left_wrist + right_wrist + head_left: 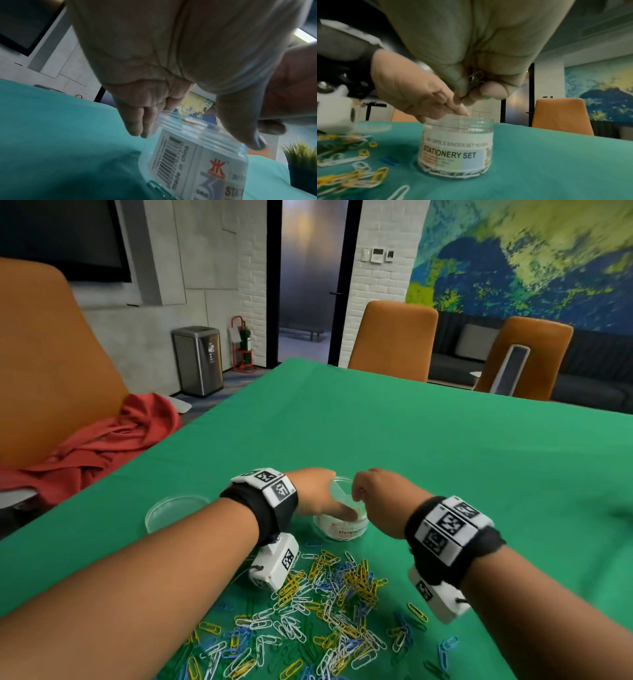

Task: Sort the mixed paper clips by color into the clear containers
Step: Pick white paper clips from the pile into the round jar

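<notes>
A green cloth (428, 446) covers the table and carries everything in the task. Orange chairs (392, 337) stand along its far edge, and a red garment (102, 440) lies bunched on the chair seat off its left edge.

On the cloth, nearest the person, spreads a loose heap of mixed paper clips (329, 601) in white, yellow, blue and green, many of them overlapping. Just beyond the heap stands a clear jar (456, 148) with its mouth open; its label reads "STATIONERY SET", and a layer of white clips lies on its bottom. To the left of the jar, apart from it, a clear round lid (171, 510) lies flat on the cloth.

The left hand (317, 491) comes at the jar from the left and holds it at the rim, the fingers curved against the far side of the neck and the thumb (240, 121) laid across the near side. In the left wrist view the jar looks tilted, though that may be only the camera's angle; in the right wrist view it stands upright.

The right hand (479, 54) hangs over the jar's mouth from the right, its fingers curled in tightly and pinching a small bunch of pale clips (476, 79) between thumb and fingertips. The bunch is above the rim, not touching the jar. Their colour is hard to tell in the shadow of the palm.
</notes>
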A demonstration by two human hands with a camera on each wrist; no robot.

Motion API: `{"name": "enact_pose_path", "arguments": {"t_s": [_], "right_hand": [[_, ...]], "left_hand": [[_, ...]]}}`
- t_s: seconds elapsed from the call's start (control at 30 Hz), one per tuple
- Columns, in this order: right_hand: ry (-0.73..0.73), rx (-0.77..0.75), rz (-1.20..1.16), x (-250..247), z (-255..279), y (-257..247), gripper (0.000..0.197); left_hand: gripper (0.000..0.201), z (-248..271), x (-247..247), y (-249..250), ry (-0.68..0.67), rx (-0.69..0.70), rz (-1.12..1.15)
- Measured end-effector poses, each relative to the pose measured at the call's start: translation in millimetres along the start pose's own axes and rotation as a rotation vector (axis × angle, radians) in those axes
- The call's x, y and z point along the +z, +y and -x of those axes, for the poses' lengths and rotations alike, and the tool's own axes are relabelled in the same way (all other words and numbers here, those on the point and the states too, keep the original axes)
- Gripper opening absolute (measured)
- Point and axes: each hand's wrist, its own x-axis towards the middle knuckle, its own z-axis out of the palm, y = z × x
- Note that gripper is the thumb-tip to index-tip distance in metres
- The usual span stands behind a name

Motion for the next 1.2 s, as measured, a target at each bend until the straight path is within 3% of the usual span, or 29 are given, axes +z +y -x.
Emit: {"name": "enact_pose_path", "arguments": {"t_s": [0.07, 0.2, 0.37, 0.43, 0.5, 0.57, 0.6, 0.7, 0.77, 0.83, 0.93, 1.03, 1.1, 1.2], "right_hand": [[-0.066, -0.039, 0.076, -3, -8, -11, 0.029], [-0.107, -0.064, 0.224, -10, -3, -26, 0.025], [0.122, -0.037, 0.166, -2, 19, -20, 0.026], [0.139, -0.028, 0.184, 9, 32, -21, 0.018], [0.033, -0.002, 0.166, 19, 41, -21, 0.014], [-0.138, 0.043, 0.139, 25, 44, -17, 0.021], [-0.199, 0.058, 0.111, 26, 43, -15, 0.027], [-0.256, 0.062, 0.049, 31, 36, -13, 0.038], [-0.258, 0.074, 0.053, 32, 35, -14, 0.033], [-0.263, 0.058, 0.080, 32, 36, -14, 0.023], [-0.264, 0.031, 0.068, 31, 38, -15, 0.027], [-0.258, 0.009, 0.027, 30, 40, -16, 0.039], [-0.258, 0.007, 0.033, 28, 42, -16, 0.035], [-0.235, 0.012, 0.054, 26, 45, -18, 0.018]], "left_hand": [[0.042, 0, -1, 0, -0.011, 0.013, -0.014], [0.042, -2, 0, -2, -0.014, 0.017, -0.036], [0.041, -2, 0, 0, -0.025, 0.020, -0.007], [0.041, -2, -1, 1, -0.033, 0.015, -0.028], [0.062, -1, -3, 2, -0.027, -0.023, -0.102], [0.085, 0, -4, 3, -0.026, -0.051, -0.129], [0.087, 1, -4, 3, -0.027, -0.055, -0.122], [0.100, 3, -3, 6, 0.002, -0.055, -0.144], [0.108, 6, -4, 7, 0.099, -0.035, -0.150], [0.093, 14, -8, 7, 0.252, 0.017, -0.136], [0.039, 37, -12, 6, 0.382, 0.113, -0.142], [0.004, 57, -4, 4, 0.154, 0.054, -0.253], [0.007, 63, 8, 1, 0.018, -0.002, -0.328], [0.014, 63, 20, -3, -0.029, -0.044, -0.377]]}}
